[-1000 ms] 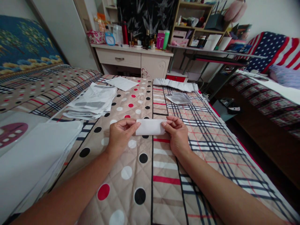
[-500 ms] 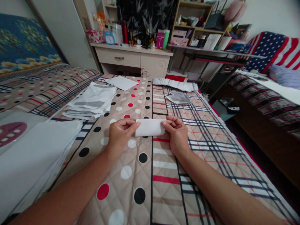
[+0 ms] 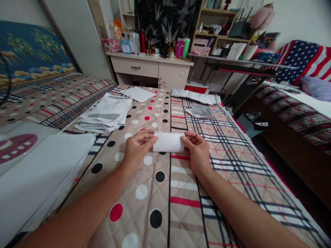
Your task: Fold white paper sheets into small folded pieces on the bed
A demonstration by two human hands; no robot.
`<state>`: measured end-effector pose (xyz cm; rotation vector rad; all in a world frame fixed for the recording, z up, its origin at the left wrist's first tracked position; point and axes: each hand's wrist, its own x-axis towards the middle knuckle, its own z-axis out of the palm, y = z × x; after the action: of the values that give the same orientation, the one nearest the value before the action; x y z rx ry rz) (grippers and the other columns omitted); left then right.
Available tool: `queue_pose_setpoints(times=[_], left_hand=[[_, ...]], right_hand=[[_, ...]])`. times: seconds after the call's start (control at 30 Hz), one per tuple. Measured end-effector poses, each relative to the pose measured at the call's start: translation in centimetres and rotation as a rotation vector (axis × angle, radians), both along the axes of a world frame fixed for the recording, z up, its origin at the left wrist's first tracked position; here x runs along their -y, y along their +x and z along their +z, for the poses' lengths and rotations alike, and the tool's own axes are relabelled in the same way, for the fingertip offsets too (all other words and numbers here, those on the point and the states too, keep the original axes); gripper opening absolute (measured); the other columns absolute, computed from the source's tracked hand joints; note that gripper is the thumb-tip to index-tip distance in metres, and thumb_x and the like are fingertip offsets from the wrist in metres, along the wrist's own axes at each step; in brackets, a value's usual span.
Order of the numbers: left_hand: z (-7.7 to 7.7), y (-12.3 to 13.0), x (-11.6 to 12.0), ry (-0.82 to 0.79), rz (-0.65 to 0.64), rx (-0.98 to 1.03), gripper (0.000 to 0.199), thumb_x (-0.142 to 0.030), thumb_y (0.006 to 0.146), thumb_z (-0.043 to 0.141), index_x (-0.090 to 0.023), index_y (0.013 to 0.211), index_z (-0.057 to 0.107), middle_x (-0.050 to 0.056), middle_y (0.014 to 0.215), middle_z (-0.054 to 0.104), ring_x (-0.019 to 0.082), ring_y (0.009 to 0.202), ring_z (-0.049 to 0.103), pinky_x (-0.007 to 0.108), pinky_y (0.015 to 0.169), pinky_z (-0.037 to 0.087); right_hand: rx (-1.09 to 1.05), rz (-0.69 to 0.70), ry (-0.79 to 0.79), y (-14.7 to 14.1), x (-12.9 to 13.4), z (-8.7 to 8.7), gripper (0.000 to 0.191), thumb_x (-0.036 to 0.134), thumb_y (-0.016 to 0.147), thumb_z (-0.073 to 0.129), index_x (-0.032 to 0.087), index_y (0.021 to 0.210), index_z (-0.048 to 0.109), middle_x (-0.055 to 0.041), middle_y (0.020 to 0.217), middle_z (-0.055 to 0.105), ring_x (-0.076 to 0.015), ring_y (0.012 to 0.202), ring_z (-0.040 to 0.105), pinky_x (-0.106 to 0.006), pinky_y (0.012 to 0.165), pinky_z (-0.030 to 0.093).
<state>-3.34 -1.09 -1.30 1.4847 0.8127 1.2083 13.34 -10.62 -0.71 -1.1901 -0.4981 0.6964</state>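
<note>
A small white folded paper (image 3: pixel 169 142) is stretched level between my two hands, just above the patterned bedspread (image 3: pixel 181 213). My left hand (image 3: pixel 137 146) pinches its left end, thumb on the near face and fingers behind. At the other end, my right hand (image 3: pixel 198 148) grips it the same way. Whether the paper has one layer or more, I cannot tell. Beyond my left hand lies a pile of printed papers (image 3: pixel 104 112), with a single white sheet (image 3: pixel 138 93) behind it. A grey clear packet (image 3: pixel 199 111) rests past my right hand.
At the near left lies a stack of white paper (image 3: pixel 49 172) beside a plastic bag with a purple print (image 3: pixel 18 146). A pleated white strip (image 3: pixel 196 96) runs along the bed's far edge. Behind stand a dresser (image 3: pixel 144 67) and a desk (image 3: pixel 243 61).
The whole view has shifted slightly, so everything sits a little further right and lower. Both hands keep the same pinch on the folded paper.
</note>
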Motion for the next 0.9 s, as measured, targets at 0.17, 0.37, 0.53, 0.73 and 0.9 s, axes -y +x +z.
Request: queue_pose_setpoints(times=[0.17, 0.37, 0.53, 0.73, 0.9], left_hand=[[0.5, -0.4, -0.2, 0.051, 0.075, 0.083, 0.022, -0.035, 0.075, 0.074, -0.016, 0.084, 0.071, 0.008, 0.106, 0.069, 0.018, 0.096, 0.065, 0.025, 0.073, 0.052], [1.4, -0.6, 0.0, 0.053, 0.119, 0.072, 0.024, -0.035, 0.072, 0.077, -0.014, 0.081, 0.069, 0.003, 0.073, 0.071, 0.013, 0.066, 0.064, 0.021, 0.061, 0.051], [4.2, -0.8, 1.1, 0.234, 0.125, -0.030, 0.014, -0.029, 0.075, 0.074, -0.016, 0.079, 0.070, 0.001, 0.071, 0.071, 0.011, 0.061, 0.065, 0.019, 0.058, 0.052], [7.0, -0.8, 3.1, 0.424, 0.071, -0.075, 0.009, -0.021, 0.073, 0.077, -0.018, 0.078, 0.070, -0.002, 0.069, 0.071, 0.009, 0.059, 0.064, 0.015, 0.057, 0.052], [6.9, -0.6, 4.1, 0.334, -0.014, -0.067, 0.009, -0.020, 0.072, 0.076, -0.018, 0.077, 0.069, -0.002, 0.067, 0.071, 0.009, 0.056, 0.065, 0.014, 0.053, 0.052]], right_hand=[[0.502, -0.049, 0.038, -0.3, 0.5, 0.6, 0.025, 0.034, 0.080, 0.070, 0.021, 0.101, 0.066, -0.0079, 0.122, 0.062, -0.0227, 0.113, 0.057, -0.036, 0.089, 0.048], [0.716, 0.010, 0.095, -0.9, 1.2, 1.6, 0.027, 0.032, 0.086, 0.065, 0.023, 0.111, 0.064, -0.0060, 0.108, 0.068, -0.0205, 0.103, 0.061, -0.040, 0.095, 0.045], [0.997, 0.013, 0.217, -1.8, 1.7, 5.0, 0.028, 0.022, 0.081, 0.070, 0.023, 0.109, 0.064, -0.0058, 0.107, 0.068, -0.0211, 0.103, 0.061, -0.039, 0.092, 0.046], [0.912, 0.147, 0.064, -3.1, 3.0, 9.3, 0.007, 0.023, 0.084, 0.065, 0.021, 0.080, 0.071, -0.0016, 0.078, 0.072, -0.0153, 0.073, 0.065, -0.030, 0.071, 0.049], [0.356, 0.468, -0.108, -2.1, 2.9, 10.1, 0.023, 0.034, 0.071, 0.077, 0.019, 0.086, 0.068, -0.0006, 0.071, 0.069, -0.0125, 0.060, 0.061, -0.024, 0.056, 0.045]])
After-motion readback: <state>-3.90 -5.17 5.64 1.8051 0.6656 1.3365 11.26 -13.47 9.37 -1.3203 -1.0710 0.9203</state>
